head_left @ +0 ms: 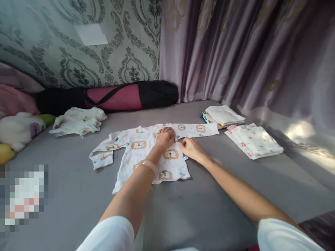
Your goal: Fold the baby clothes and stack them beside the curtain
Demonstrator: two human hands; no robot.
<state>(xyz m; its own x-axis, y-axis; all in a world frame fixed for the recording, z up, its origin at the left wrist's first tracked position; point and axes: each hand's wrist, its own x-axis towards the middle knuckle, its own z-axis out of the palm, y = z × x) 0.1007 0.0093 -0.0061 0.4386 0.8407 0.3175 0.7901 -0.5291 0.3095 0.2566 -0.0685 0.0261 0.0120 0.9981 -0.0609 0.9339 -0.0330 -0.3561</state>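
A small white long-sleeved shirt with lion prints (136, 144) lies spread flat on a grey bed surface (65, 195). My left hand (164, 137), with a pale bangle on its wrist, rests palm down on the shirt's chest near the collar, fingers stretched out. My right hand (190, 147) lies at the shirt's right edge below the right sleeve, with its fingertips pinched on the fabric there.
Two stacks of folded baby clothes (225, 115) (253, 141) sit at the right. A crumpled white garment (78, 121) lies at the back left, near soft toys (18, 130). A black and pink roll bag (115, 97) lies along the patterned wall; curtains hang at the right.
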